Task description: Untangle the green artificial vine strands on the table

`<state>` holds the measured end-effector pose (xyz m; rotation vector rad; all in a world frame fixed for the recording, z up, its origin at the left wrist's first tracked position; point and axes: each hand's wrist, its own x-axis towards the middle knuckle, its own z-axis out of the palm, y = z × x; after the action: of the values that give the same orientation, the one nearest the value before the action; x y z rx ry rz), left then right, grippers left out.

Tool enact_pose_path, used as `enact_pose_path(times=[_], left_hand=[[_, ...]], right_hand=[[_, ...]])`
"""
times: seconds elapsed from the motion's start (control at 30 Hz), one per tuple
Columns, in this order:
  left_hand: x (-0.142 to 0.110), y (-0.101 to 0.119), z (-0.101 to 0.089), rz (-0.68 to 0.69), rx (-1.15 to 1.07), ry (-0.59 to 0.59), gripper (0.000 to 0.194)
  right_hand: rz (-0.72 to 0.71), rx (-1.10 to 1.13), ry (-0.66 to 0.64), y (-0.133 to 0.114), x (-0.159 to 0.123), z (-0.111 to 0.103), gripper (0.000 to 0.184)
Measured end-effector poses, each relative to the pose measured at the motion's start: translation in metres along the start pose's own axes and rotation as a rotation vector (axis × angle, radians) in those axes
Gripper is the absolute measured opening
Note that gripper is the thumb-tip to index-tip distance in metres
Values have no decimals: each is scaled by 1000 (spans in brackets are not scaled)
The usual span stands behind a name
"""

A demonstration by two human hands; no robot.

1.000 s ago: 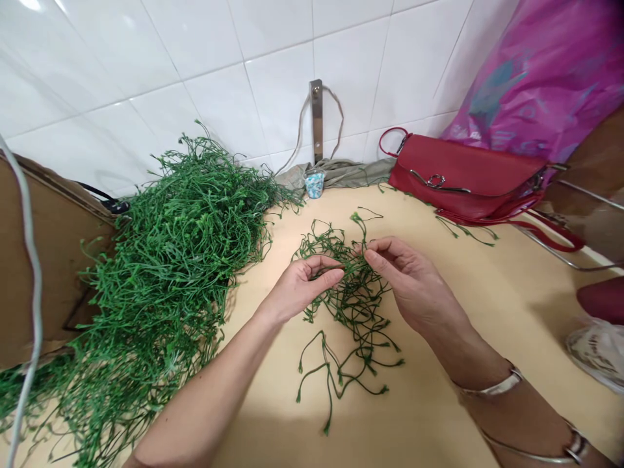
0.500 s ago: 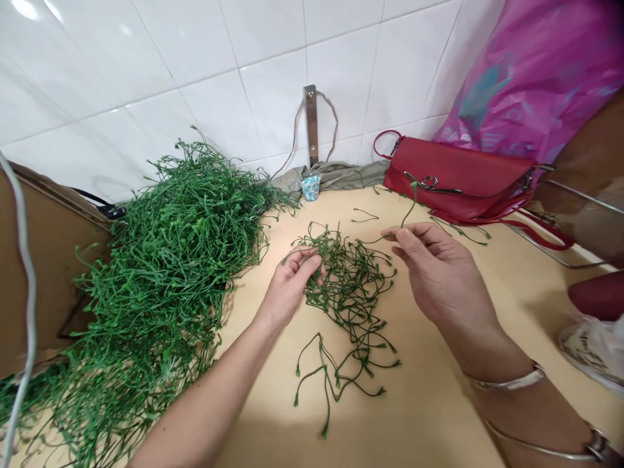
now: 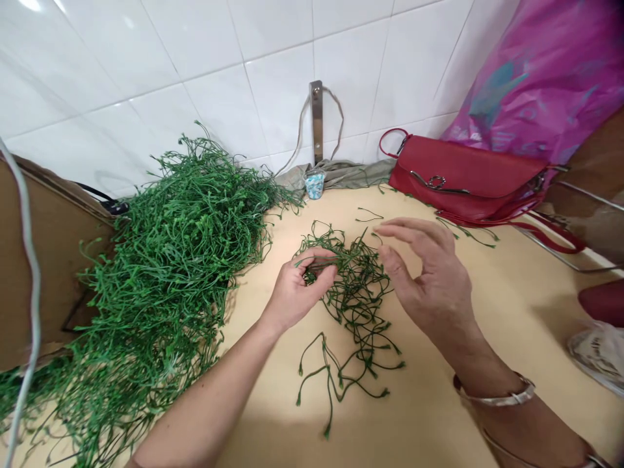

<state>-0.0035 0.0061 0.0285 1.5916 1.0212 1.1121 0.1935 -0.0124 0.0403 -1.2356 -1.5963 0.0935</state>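
Note:
A loose tangle of thin green artificial vine stems (image 3: 353, 292) lies on the cream tabletop (image 3: 439, 396), with a few strands trailing towards me. My left hand (image 3: 302, 289) pinches a few of those stems at the tangle's left edge. My right hand (image 3: 419, 273) hovers over the tangle's right side, its fingers curved and apart, holding nothing. To the left of both hands rises a large heap of the same green stems (image 3: 166, 273).
A red handbag (image 3: 463, 172) and a pink plastic bag (image 3: 536, 84) sit against the white tiled wall (image 3: 195, 84) at the back right. Nearby are a small blue-and-white cup (image 3: 314, 185), a grey cloth (image 3: 351, 172) and a cardboard box (image 3: 43, 260).
My right hand has let go of the raised stem and opened above the tangle. My left hand has shifted slightly right, closing on stems at the tangle's edge.

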Motion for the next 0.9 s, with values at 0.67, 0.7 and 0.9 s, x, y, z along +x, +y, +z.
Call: enact_pose_path(times=[0.67, 0.7, 0.9], left_hand=[[1, 8, 5, -66, 55, -94, 15], [1, 9, 5, -78, 30, -90, 15], [2, 13, 9, -142, -68, -111, 13]], right_hand=[[537, 580, -199, 3, -10, 16, 26], [575, 638, -177, 2, -11, 19, 27], [705, 800, 54, 7, -10, 28, 26]])
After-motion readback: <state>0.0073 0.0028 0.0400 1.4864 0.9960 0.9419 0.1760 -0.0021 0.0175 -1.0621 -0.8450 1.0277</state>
